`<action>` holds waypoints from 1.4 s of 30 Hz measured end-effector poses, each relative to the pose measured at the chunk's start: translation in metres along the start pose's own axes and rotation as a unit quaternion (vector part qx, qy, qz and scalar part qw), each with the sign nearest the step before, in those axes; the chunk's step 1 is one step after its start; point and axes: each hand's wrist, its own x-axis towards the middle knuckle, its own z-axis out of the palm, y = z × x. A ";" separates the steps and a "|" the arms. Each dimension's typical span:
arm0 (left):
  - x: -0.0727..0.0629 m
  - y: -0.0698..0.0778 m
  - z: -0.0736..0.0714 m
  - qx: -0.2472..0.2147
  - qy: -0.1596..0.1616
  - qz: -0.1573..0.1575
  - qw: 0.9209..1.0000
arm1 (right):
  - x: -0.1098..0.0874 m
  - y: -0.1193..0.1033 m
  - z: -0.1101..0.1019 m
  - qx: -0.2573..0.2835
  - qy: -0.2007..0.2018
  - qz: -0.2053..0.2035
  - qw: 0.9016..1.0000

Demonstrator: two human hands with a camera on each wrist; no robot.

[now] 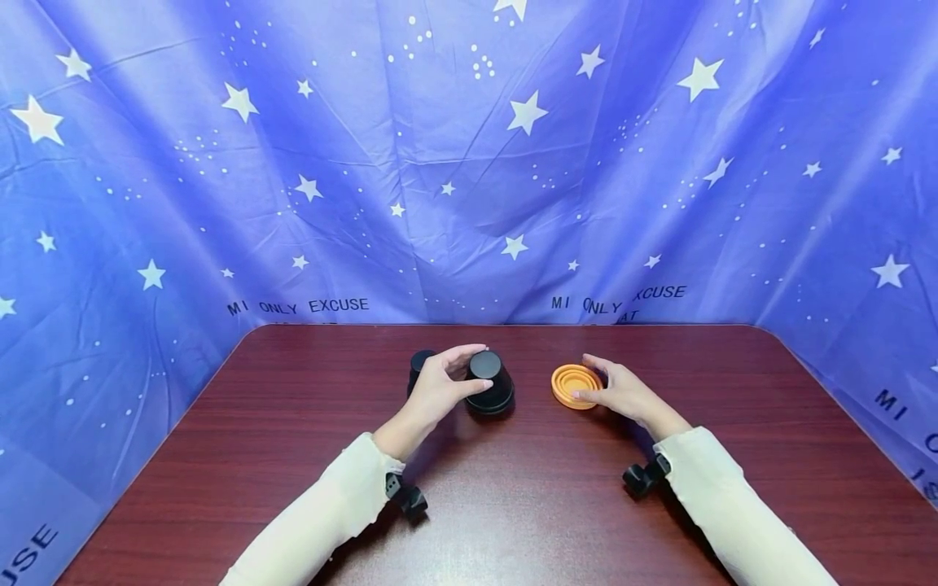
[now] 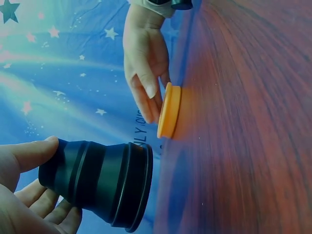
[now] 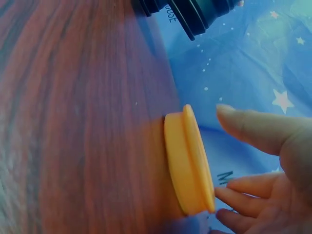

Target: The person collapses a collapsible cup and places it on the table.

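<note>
My left hand (image 1: pixel 438 392) grips a black collapsible cup (image 1: pixel 489 389) near its narrow end, thumb on one side and fingers on the other. The cup is extended in tiers and upside down, its wide rim toward the table; in the left wrist view that rim stands a little off the wood. To the right, an orange collapsible cup (image 1: pixel 576 386) lies folded into a flat disc of rings on the table. Over its right side is my right hand (image 1: pixel 621 392), thumb and fingers spread apart, fingertips (image 3: pixel 222 192) right at the rim.
Another black object (image 1: pixel 419 363) stands behind my left hand, partly hidden by it. The dark red wooden table (image 1: pixel 513 496) ends at a blue star-printed curtain (image 1: pixel 454 163). Each wrist carries a small black camera mount (image 1: pixel 645 478).
</note>
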 end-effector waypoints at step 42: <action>-0.010 0.015 -0.002 -0.030 -0.044 0.109 0.993 | 0.004 -0.068 0.062 0.352 0.034 -0.038 0.935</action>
